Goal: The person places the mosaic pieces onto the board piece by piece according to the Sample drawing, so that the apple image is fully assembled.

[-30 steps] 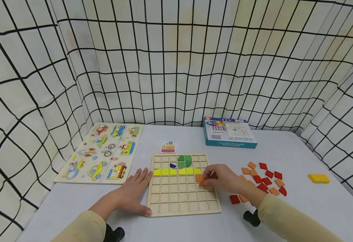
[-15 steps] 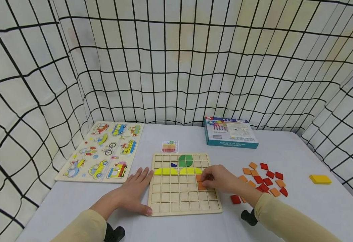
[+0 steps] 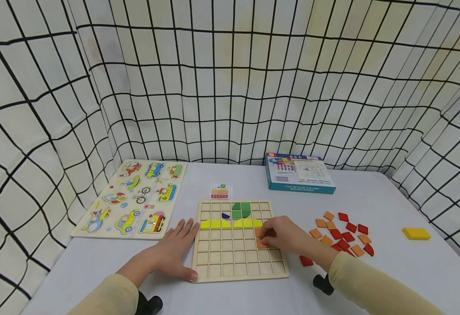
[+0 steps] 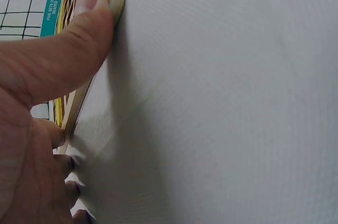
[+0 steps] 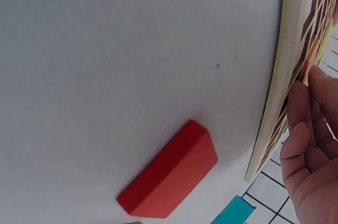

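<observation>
A wooden grid board (image 3: pixel 230 258) lies on the table between both hands. My left hand (image 3: pixel 173 251) rests along its left edge with fingers extended; in the left wrist view its thumb (image 4: pixel 87 18) presses the board's corner. At the grid's right side my right hand (image 3: pixel 282 234) has curled fingers and thumb on an orange square tile (image 3: pixel 261 244), which appears to sit in a cell below another orange tile (image 3: pixel 258 232). The fingers partly cover both. Yellow pieces (image 3: pixel 215 224), green pieces (image 3: pixel 240 210) and a dark blue piece (image 3: pixel 225 215) lie higher in the grid.
Loose orange tiles (image 3: pixel 357 250) and red tiles (image 3: pixel 343 217) lie right of the board. Beyond it are a small pattern card (image 3: pixel 220 191) and a teal-edged box (image 3: pixel 300 175). A picture puzzle board (image 3: pixel 133 201) stands left, a yellow block (image 3: pixel 416 233) far right. Black netting surrounds the table.
The right hand has lowered the lower orange tile from a tilted position to lying about flat in the grid, and its fingers stay on it. The left hand keeps its place.
</observation>
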Action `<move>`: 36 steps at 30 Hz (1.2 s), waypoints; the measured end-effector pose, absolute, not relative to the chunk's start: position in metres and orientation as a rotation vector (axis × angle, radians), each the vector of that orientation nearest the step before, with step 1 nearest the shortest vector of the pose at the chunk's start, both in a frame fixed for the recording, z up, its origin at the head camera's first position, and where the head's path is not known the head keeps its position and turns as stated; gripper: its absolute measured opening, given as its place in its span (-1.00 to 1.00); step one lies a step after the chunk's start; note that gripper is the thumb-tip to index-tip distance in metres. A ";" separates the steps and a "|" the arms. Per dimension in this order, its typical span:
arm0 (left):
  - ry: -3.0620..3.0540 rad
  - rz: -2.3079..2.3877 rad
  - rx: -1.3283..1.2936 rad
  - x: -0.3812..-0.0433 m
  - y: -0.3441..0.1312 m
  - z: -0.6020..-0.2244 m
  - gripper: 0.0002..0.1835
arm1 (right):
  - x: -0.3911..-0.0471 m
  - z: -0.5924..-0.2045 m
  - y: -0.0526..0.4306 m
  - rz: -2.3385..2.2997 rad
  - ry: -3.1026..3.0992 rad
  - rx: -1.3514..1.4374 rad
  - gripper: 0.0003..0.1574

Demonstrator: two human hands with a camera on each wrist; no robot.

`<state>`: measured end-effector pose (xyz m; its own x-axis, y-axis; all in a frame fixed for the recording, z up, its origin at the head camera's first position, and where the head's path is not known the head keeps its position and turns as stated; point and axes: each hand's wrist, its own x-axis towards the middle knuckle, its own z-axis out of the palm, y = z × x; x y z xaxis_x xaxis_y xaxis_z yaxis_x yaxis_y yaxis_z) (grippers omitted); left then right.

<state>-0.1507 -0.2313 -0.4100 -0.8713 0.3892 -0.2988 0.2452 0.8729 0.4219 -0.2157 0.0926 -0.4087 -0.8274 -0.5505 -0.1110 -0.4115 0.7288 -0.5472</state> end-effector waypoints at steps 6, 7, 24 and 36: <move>2.666 0.533 0.477 -0.151 -0.232 -0.410 0.36 | -0.220 -0.402 0.110 -0.745 2.754 -0.700 -0.89; 2.668 0.531 0.479 -0.151 -0.232 -0.410 0.36 | -0.222 -0.401 0.117 -0.738 2.773 -0.675 -0.89; 2.678 0.517 0.495 -0.152 -0.232 -0.411 0.37 | -0.258 -0.396 0.236 -0.557 2.813 -0.334 -0.65; 2.674 0.514 0.477 -0.151 -0.230 -0.410 0.36 | -0.258 -0.399 0.234 -0.538 2.831 -0.377 -0.75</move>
<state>-0.1510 -0.2298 -0.4095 -0.8723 0.3908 -0.2939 0.2540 0.8757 0.4106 -0.2585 0.2336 -0.3990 -0.9391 -0.2928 -0.1801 -0.2063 0.8991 -0.3861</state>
